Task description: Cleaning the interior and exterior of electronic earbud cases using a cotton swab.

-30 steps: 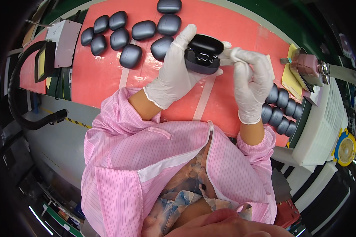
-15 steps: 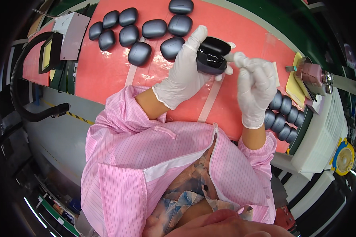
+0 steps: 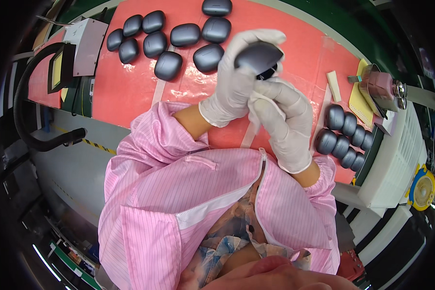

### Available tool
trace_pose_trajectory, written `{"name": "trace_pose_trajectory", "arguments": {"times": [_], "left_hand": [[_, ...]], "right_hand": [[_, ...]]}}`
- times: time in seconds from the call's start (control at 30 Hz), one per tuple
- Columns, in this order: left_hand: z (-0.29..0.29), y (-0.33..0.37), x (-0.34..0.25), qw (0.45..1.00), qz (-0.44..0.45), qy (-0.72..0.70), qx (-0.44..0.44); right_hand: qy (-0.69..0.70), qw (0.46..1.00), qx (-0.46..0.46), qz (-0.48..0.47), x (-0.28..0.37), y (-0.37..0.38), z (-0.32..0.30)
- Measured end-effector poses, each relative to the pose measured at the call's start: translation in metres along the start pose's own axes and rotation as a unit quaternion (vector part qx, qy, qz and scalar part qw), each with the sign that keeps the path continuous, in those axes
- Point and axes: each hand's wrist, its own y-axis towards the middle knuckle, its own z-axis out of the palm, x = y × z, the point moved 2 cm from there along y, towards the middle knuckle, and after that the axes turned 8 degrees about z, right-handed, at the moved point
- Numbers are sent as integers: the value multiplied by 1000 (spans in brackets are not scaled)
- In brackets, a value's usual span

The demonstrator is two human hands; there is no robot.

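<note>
My left hand (image 3: 232,82), in a white glove, is closed around a dark blue-grey earbud charging case (image 3: 258,57) above the mat. The smooth outer shell faces up, and a dark gap with a small glint shows at its near right edge. My right hand (image 3: 285,113), also gloved, pinches a folded white cloth (image 3: 260,102) just below the case. Its fingertips meet the near side of the case, and they partly hide the cloth. Close to my left hand on the mat lies another charging case (image 3: 208,58).
More charging cases (image 3: 168,65) lie scattered at the left of the pink mat (image 3: 121,96). Others stand in two rows (image 3: 341,144) at the right. Beyond these are a white strip (image 3: 333,86), a yellow pad (image 3: 360,104) and a pink bottle (image 3: 383,86). A black flexible hose (image 3: 18,104) curves at far left.
The case was standing open with its dark inside showing; now its outer shell faces up. My right hand has come left and nearer to me, against the case. The white strip has come into view.
</note>
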Motion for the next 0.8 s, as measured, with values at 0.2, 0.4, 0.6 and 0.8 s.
{"name": "trace_pose_trajectory", "arguments": {"times": [0.2,0.4,0.6,0.8], "left_hand": [[9,1,-11,988,-148,-49,-18],[-2,3,-16,971,-227,-72,24],[-2,4,-19,969,-172,-154,81],[-1,-1,-9,987,-102,-97,76]], "right_hand": [[-300,923,-1,-240,-7,17,-40],[-506,828,-122,-211,-7,20,-44],[-146,958,-135,-205,-8,13,-54],[-418,871,-51,-254,4,11,-27]]}}
